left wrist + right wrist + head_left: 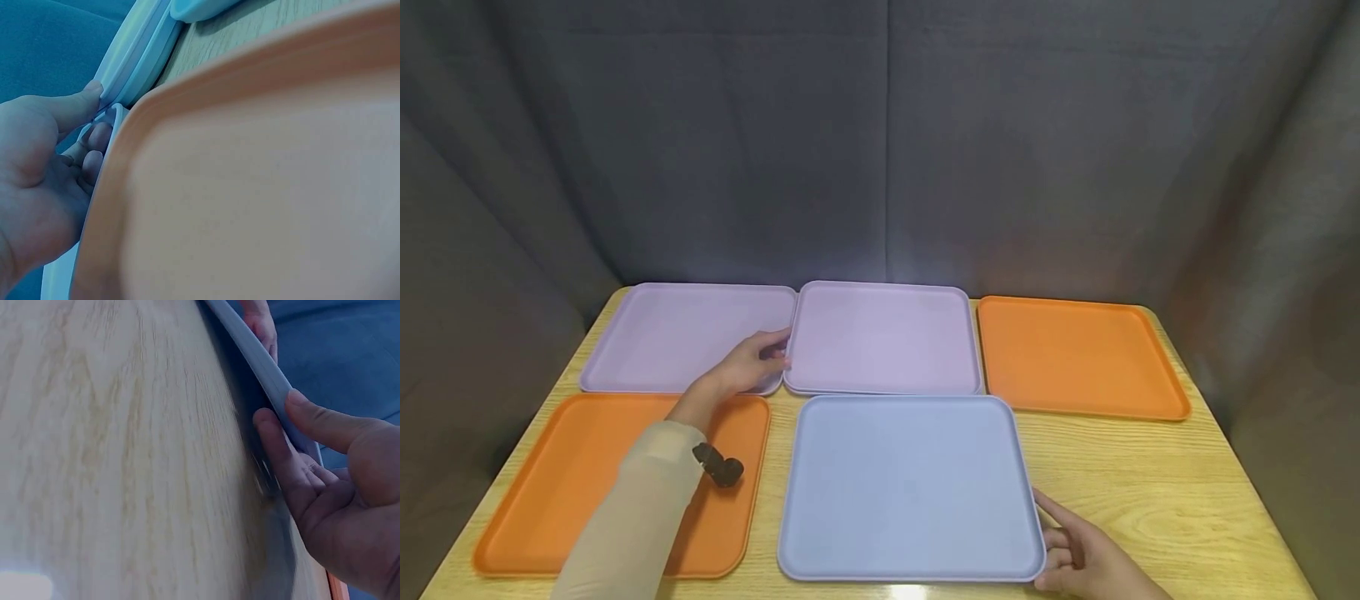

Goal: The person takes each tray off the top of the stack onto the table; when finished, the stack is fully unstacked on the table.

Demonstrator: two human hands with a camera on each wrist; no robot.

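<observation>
Your left hand (pixel 748 364) pinches the middle purple tray (pixel 883 337) at its edge; your right hand (pixel 1086 557) grips the blue tray (pixel 910 487). Next, I think, lift evenly.

Left arm: sleeved, reaching forward and to the centre.
Left hand (pixel 747 364): thumb on top, fingers (pixel 92 139) curled beneath, pinching.
Right hand (pixel 1086 557): low at the near right, thumb above, fingers (pixel 282 464) tucked under, gripping.
Right arm: mostly out of view.
</observation>
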